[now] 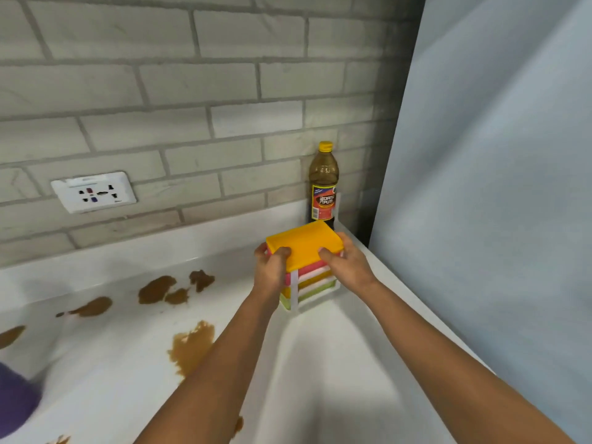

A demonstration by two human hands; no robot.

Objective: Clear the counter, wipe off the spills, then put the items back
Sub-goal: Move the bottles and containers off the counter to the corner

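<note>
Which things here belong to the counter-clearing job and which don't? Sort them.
Job: drawer organizer, gripped by left hand and right hand; bottle; brown spills; counter.

Not part of it: wall socket, brick wall.

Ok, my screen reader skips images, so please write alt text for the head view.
Both hands, left hand and right hand, grip a colourful drawer organiser on a white counter with brown spills; a bottle stands behind.

A blurred purple object (14, 400) is cut off at the lower left edge. The left hand (272, 267) hides the drawer stack's (307, 267) left side. The bottle's (323, 184) base sits hidden behind the stack.
</note>
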